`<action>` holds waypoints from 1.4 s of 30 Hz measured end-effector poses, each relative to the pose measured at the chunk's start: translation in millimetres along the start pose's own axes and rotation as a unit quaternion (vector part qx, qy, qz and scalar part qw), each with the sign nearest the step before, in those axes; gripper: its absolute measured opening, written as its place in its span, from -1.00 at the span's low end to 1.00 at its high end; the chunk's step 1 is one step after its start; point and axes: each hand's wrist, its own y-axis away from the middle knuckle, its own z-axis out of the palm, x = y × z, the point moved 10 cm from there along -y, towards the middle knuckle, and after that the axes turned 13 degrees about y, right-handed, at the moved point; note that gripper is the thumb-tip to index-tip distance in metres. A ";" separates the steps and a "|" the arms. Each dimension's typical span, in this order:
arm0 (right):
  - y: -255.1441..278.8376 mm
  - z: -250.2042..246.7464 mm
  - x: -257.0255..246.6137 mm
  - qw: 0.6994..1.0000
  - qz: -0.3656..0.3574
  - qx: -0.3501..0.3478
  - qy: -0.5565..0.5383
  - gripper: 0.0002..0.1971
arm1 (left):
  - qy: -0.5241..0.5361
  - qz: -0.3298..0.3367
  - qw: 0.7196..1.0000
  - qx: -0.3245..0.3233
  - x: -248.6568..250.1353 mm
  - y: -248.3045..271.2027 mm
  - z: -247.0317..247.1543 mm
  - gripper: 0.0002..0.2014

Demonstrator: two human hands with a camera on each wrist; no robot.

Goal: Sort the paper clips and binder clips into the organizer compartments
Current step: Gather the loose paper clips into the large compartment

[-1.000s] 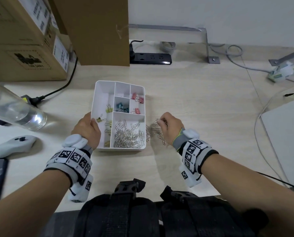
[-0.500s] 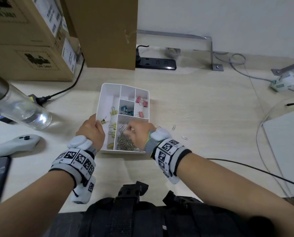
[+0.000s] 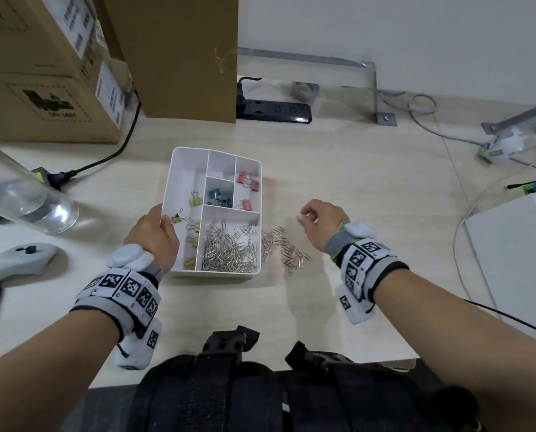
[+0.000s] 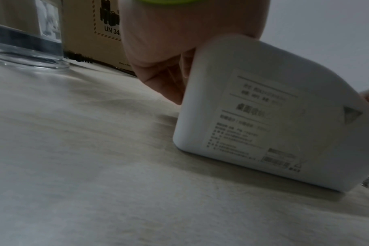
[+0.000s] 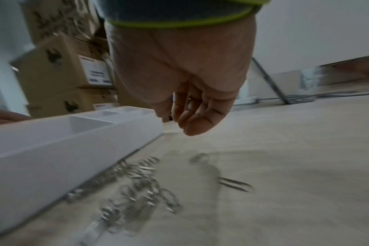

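The white organizer (image 3: pixel 179 169) sits mid-table. My left hand (image 3: pixel 154 229) grips its left rim and tips that side up, so the left wrist view shows the organizer's (image 4: pixel 263 116) labelled underside beside my left hand (image 4: pixel 158 66). Yellow binder clips (image 3: pixel 194 198) lie in the long left compartment, teal ones (image 3: pixel 218 196) in the middle, pink ones (image 3: pixel 248 182) at the far right. Silver paper clips (image 3: pixel 229 249) fill the near compartment. Loose paper clips (image 3: pixel 287 249) (image 5: pixel 137 183) lie just right of the organizer's wall (image 5: pixel 53 149). My right hand (image 3: pixel 307 215) (image 5: pixel 190 108) hovers beyond them with curled fingers. A small metallic glint shows between them.
A glass bottle (image 3: pixel 26 194) and a white controller (image 3: pixel 14 260) lie at the left. Cardboard boxes (image 3: pixel 42 73) and a power strip (image 3: pixel 276 110) line the back. A white device (image 3: pixel 516 260) and cables sit at the right. A black bag (image 3: pixel 260 385) is at the near edge.
My right hand took paper clips from the loose pile, carried them over the near compartment, then swung back right past the pile. My left hand kept its hold on the organizer.
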 end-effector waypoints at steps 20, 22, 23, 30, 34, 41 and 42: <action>32.8 43.6 5.3 0.996 0.089 -0.022 -0.003 -0.46 | 0.013 -0.005 1.000 -0.005 1.1 1.7 0.0 -0.68; 34.6 44.1 14.5 0.990 0.118 -0.052 0.056 -0.23 | 0.011 -0.009 1.000 -0.007 -0.7 1.0 1.0 -0.67; 35.8 45.2 12.3 0.989 0.112 -0.060 0.073 -0.17 | 0.010 -0.011 1.000 -0.007 -1.3 1.0 1.2 -0.67; 38.0 55.6 -53.4 0.988 -0.096 -0.008 0.120 -0.52 | 0.000 -0.020 1.000 -0.010 -2.4 1.4 2.1 -0.69; 42.9 69.8 -76.3 0.967 -0.193 -0.019 0.168 -0.49 | -0.005 -0.015 1.000 -0.005 -2.0 0.9 1.5 -0.70; 40.2 85.9 -83.1 0.931 -0.258 -0.044 0.255 -0.73 | -0.014 -0.013 1.000 -0.002 -4.0 -0.1 2.6 -0.69; 40.7 87.0 -81.6 0.924 -0.263 -0.066 0.268 -0.69 | -0.014 -0.012 1.000 -0.001 -4.0 -0.1 2.8 -0.70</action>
